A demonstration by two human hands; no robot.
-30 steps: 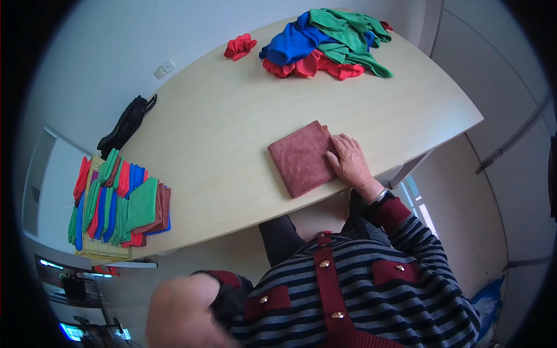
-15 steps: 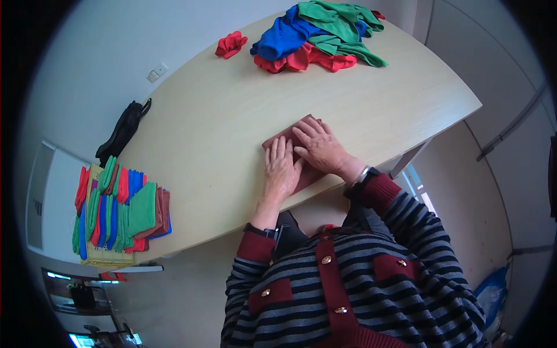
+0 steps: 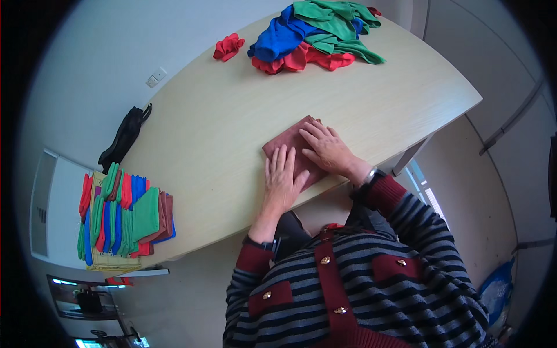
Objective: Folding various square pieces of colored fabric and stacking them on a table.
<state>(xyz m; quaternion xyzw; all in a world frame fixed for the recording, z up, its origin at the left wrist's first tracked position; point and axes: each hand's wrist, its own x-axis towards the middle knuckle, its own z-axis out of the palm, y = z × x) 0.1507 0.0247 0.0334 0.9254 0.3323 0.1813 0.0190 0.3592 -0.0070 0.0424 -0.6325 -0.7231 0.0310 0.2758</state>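
A brown folded cloth lies flat near the table's front edge, under both of my hands. My left hand rests palm down on its left side, fingers stretched out and thumb apart. On its right side lies my right hand, also flat with the fingers spread. Neither hand grips the cloth; parts of it are hidden beneath them.
The pale wooden table bears a heap of loose green, blue and red cloths at the back. A crumpled red cloth lies beside it. A yellow basket of folded cloths and a black bag are at the left.
My hands have moved slightly apart on the brown cloth, so more of its middle shows. My left hand has slid a little nearer to me.
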